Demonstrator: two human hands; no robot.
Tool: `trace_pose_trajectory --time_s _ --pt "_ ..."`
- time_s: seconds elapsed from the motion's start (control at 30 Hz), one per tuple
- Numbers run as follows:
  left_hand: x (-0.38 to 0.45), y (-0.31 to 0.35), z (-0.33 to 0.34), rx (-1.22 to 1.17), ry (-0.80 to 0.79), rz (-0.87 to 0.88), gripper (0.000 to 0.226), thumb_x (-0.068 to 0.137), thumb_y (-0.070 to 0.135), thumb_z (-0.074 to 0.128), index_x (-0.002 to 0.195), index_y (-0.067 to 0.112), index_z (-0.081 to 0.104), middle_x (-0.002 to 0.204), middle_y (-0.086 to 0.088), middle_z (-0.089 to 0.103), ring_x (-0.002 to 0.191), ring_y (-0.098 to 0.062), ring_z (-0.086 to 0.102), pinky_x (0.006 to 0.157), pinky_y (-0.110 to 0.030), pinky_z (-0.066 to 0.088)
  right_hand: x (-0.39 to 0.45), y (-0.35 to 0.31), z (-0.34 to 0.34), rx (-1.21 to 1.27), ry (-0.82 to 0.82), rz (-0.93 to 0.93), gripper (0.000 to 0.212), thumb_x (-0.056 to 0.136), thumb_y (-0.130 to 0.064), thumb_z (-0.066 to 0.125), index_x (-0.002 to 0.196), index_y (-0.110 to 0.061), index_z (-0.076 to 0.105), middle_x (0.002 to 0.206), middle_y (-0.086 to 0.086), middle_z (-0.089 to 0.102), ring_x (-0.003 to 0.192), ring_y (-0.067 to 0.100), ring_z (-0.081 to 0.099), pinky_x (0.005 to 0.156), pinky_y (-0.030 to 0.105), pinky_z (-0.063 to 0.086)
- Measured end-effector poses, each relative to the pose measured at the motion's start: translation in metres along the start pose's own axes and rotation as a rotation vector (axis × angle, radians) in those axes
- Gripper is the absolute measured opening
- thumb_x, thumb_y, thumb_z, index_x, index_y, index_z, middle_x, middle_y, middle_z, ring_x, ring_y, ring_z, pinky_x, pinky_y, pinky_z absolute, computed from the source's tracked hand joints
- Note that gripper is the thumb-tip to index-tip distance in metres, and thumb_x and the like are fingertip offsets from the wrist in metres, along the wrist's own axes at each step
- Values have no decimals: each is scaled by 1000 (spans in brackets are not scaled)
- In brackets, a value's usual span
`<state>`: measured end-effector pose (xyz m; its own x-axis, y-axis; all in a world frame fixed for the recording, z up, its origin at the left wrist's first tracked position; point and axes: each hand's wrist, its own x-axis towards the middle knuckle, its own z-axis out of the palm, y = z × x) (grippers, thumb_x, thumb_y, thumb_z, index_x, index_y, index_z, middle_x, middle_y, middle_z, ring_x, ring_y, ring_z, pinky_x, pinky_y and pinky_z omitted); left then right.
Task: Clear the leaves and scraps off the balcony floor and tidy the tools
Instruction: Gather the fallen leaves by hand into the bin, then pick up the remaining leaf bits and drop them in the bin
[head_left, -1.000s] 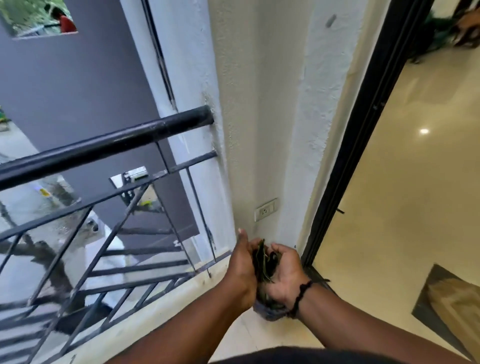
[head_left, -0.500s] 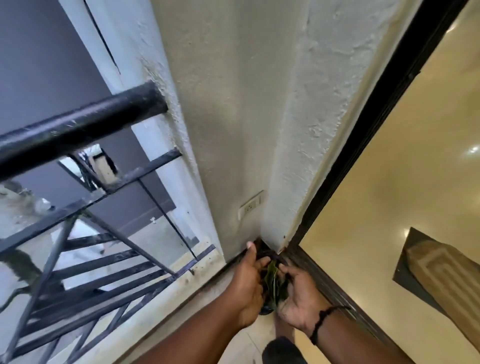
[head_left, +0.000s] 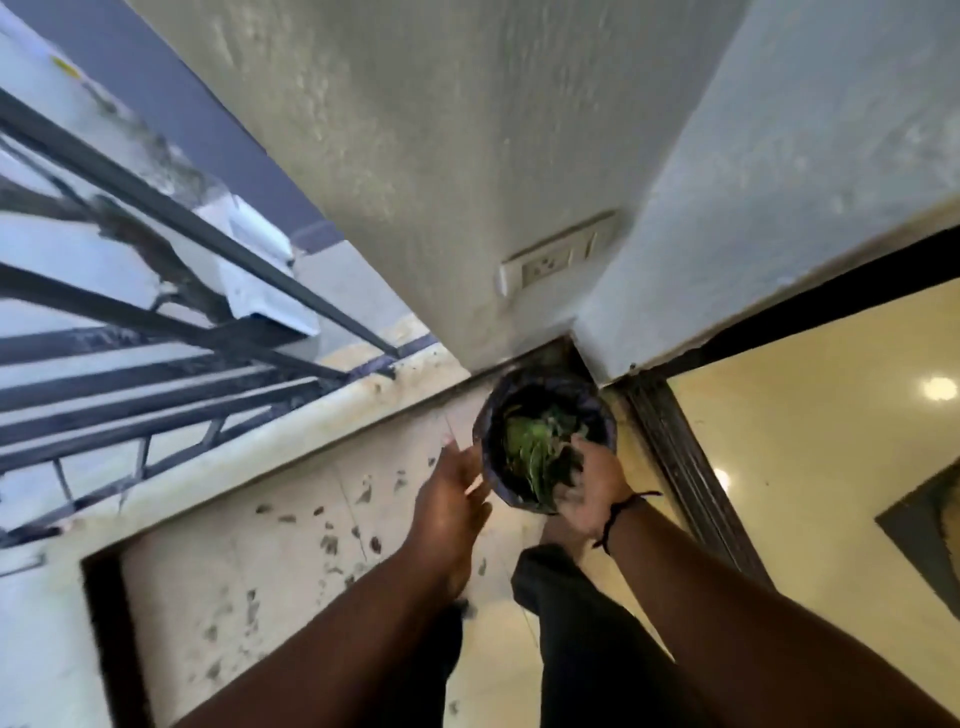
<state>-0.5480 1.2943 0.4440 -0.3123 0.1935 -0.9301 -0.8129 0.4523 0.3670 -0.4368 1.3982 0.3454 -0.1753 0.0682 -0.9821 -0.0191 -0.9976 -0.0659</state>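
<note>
The right hand (head_left: 589, 491) is pushing a clump of green leaves (head_left: 530, 452) into the dark bag-lined bin (head_left: 493, 415) wedged in the balcony corner below the wall socket (head_left: 558, 262), fingers curled round the clump. The left hand (head_left: 452, 493) is hanging beside the rim, fingers straight, holding nothing. Judgement: leaves are light, limp and apt to scatter, so cupping from beneath is suiting them; scraps (head_left: 327, 543) are lying on the balcony floor (head_left: 291, 597).
</note>
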Motion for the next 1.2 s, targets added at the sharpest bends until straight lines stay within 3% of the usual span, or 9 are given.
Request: trace_pose_trajectory --time_s 0.1,0.23,0.33,0.4,0.47,0.53,0.83,1.03,1.2 --pt "-10 -17 -28 17 72 -43 55 101 52 36 133 12 55 141 -9 53 129 -29 48 108 -41 37 0 -14 -14 -250 119 2 65 98 -47 48 152 -18 27 153 10 33 137 32 36 110 45 33" --pt "-33 -43 -68 126 122 -88 57 101 51 35 137 10 52 139 -11 54 128 -33 49 110 -46 37 -22 -21 -23 -454 42 21 57 103 -40 42 152 -15 25 155 11 31 142 32 29 117 43 26" --pt "-55 -59 -82 370 141 -41 51 101 49 40 136 14 53 139 -8 55 126 -29 50 109 -42 38 -42 -11 -28 -693 28 -28 44 102 -33 47 142 -14 40 138 13 51 127 33 48 101 40 41" --pt "-71 -71 -89 715 122 37 52 101 50 42 140 17 50 146 -6 50 131 -24 47 110 -33 34 -58 1 -27 -856 2 -55 23 100 -28 51 120 -15 52 102 8 61 86 25 60 70 30 48" --pt "-85 -79 -91 1028 91 94 59 99 54 42 148 21 39 154 -1 39 139 -18 40 109 -25 29 -72 12 -26 -1117 -16 -134 10 98 -21 53 96 -12 57 81 5 55 60 16 48 52 24 39" --pt "-105 -95 -102 1133 94 135 64 99 56 42 152 23 32 158 1 33 141 -15 37 107 -22 29 -97 32 -23 -1410 -65 -266 18 95 -15 52 78 -18 54 80 3 53 61 13 47 53 22 40" --pt "-197 -234 -143 952 282 298 67 98 59 39 154 25 28 160 4 28 145 -15 28 114 -28 24 -193 146 -34 -2405 -380 -651 22 91 -41 50 108 -28 54 114 0 61 93 18 54 78 27 43" --pt "-324 -395 -196 667 558 148 69 98 60 39 155 25 25 161 4 23 147 -16 24 116 -27 21 -257 270 -68 -3017 -860 -671 45 96 -43 46 135 -21 45 145 4 45 127 24 47 96 27 37" --pt "-389 -486 -200 411 853 46 69 97 61 41 153 24 29 160 4 28 145 -16 28 115 -27 25 -315 364 -86 -3286 -1288 -859 50 98 -45 46 141 -22 37 143 6 45 125 26 48 100 32 39"
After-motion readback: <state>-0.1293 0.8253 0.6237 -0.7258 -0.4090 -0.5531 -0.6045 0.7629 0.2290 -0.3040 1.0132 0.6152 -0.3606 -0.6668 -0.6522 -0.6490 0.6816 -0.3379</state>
